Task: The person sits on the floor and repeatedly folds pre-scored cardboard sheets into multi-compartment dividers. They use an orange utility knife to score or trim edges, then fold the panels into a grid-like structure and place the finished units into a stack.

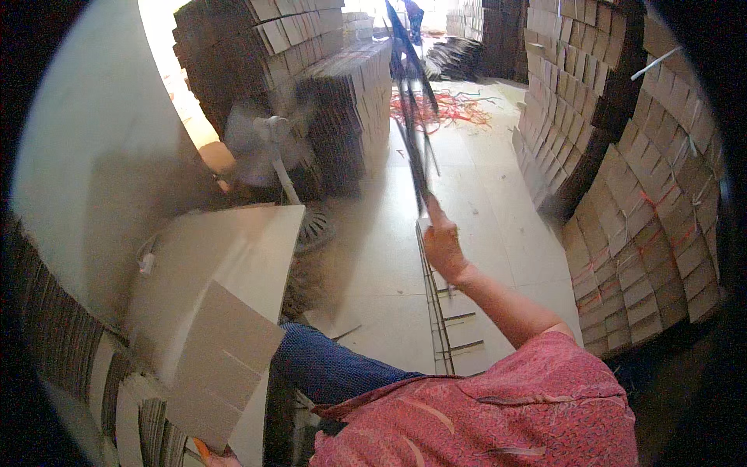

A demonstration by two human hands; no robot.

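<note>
My right hand [447, 249] is raised ahead of me at the end of an outstretched arm, its fingers closed round a bunch of long, thin dark strips [416, 132]. The strips reach up and away and are smeared by motion. Below the hand a thin ladder-like strip [437, 311] with short rungs runs down over the floor; whether it joins the bunch is unclear. At the lower left edge, my left hand [222, 458] grips the near end of a flat brown cardboard sheet [222, 358]. Most of that hand is cut off. The sheet lies tilted over a pale board table [194, 249].
Beyond the table stands a fan [272, 132] with blurred blades. Tall cardboard stacks [350, 93] rise at the left and more tied bundles [638, 241] line the right. Red strapping [440, 109] litters the far floor, near another person [415, 19]. Upright cardboard sheets [62, 350] line the left.
</note>
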